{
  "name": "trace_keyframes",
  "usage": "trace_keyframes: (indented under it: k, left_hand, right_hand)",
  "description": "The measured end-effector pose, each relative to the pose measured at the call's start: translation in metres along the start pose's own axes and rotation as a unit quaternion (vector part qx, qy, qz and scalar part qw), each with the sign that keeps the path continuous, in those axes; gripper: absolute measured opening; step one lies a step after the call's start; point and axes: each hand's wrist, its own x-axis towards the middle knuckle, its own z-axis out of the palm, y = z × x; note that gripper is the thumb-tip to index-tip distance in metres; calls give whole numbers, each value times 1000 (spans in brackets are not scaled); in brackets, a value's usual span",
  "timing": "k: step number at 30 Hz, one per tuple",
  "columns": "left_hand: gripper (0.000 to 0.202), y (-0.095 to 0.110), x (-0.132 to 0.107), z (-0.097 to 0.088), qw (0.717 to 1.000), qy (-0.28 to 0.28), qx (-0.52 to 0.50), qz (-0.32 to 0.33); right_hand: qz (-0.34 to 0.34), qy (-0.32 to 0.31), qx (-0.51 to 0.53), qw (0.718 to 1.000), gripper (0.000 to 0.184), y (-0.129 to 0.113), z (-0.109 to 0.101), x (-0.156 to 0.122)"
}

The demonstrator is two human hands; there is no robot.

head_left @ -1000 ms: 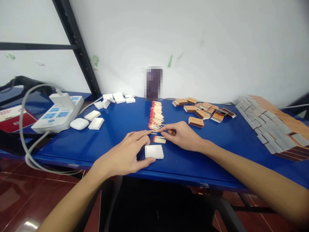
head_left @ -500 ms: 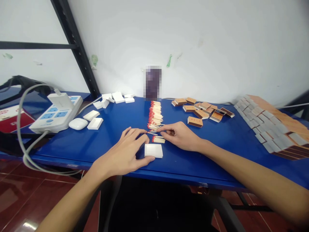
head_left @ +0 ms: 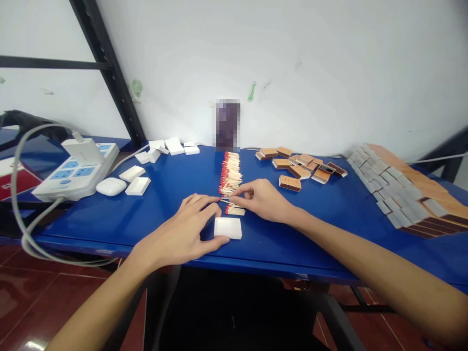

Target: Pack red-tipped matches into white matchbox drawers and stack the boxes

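Observation:
A column of red-headed matches runs toward the wall, heads to the left. Nearer to me lies a short, even row of matches, with an empty white matchbox tray just below it. My left hand rests with fingers spread; its index fingertip is at the head end of a match, and its thumb lies at the tray's near left edge. That same match is pinched by the thumb and index finger of my right hand, whose other fingers are curled. The fingers partly cover it.
White trays lie at the left, beside a white earbud case and a power strip with a looping cable. Matchbox sleeves are scattered at the back right. Stacked matchboxes stand far right. A pixelated dark object leans on the wall.
My right fingers have moved slightly left along the matches, toward my left fingertip. The left hand keeps its pose by the tray. The whole view has shifted a little.

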Motion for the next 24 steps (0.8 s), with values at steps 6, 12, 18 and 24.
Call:
trace_keyframes:
  k: [6, 12, 18, 24]
  left_hand:
    - [29, 0, 0, 1, 1000, -8, -1, 0]
    - [32, -2, 0, 1, 1000, 0, 0, 12]
    - [34, -3, 0, 2, 1000, 4, 1, 20]
    - [33, -2, 0, 0, 1000, 0, 14, 28]
  right_hand:
    - [1, 5, -5, 1000, 23, -1, -1, 1]
    - [-18, 15, -16, 1000, 22, 2, 0, 2]
    - [-15, 2, -11, 1000, 23, 2, 0, 2]
    - [-43, -8, -19, 999, 19, 3, -5, -1]
